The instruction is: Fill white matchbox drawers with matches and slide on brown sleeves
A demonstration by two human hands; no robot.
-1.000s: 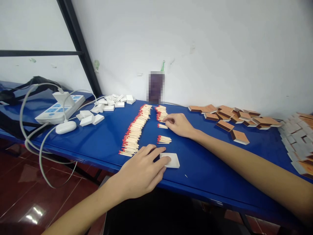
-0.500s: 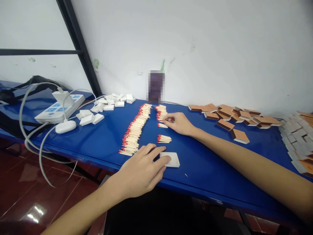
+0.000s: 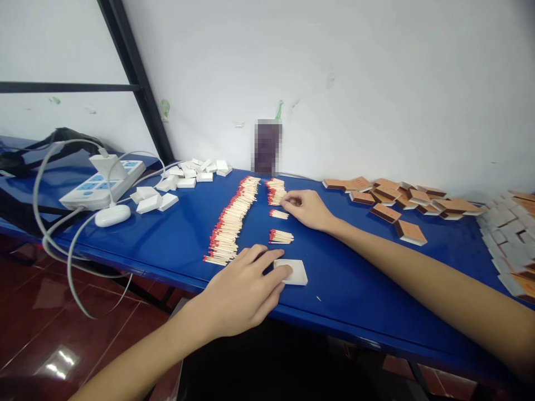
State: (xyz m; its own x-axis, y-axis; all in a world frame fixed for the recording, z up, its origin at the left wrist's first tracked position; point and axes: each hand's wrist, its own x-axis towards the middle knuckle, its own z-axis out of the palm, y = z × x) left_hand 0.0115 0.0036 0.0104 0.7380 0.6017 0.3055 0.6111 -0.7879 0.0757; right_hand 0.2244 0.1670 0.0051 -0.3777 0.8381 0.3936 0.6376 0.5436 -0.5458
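Observation:
My left hand [image 3: 246, 287] lies with fingers spread, and one fingertip presses inside a white matchbox tray [image 3: 298, 272] at the table's front. My right hand [image 3: 308, 208] is pinched at the stick ends of the right-hand pile of red-tipped matches [image 3: 274, 189]; exactly how many it grips is hidden. Just below its fingertips lies a small group of matches [image 3: 278, 214]. Between that group and the tray sits another small bundle of matches [image 3: 281, 236]. A long slanting row of matches [image 3: 228, 225] stretches along the left.
White trays [image 3: 196, 171] are heaped at the back left, beside a power strip [image 3: 102, 186] with looping white cables. Brown matchbox sleeves [image 3: 388, 192] lie scattered at the back right. Stacked boxes [image 3: 507, 234] stand at the right edge. A blurred dark object [image 3: 266, 147] leans against the wall.
My right hand has shifted slightly right and up, uncovering more of the small match group under its fingertips. My left hand and the tray stay in place.

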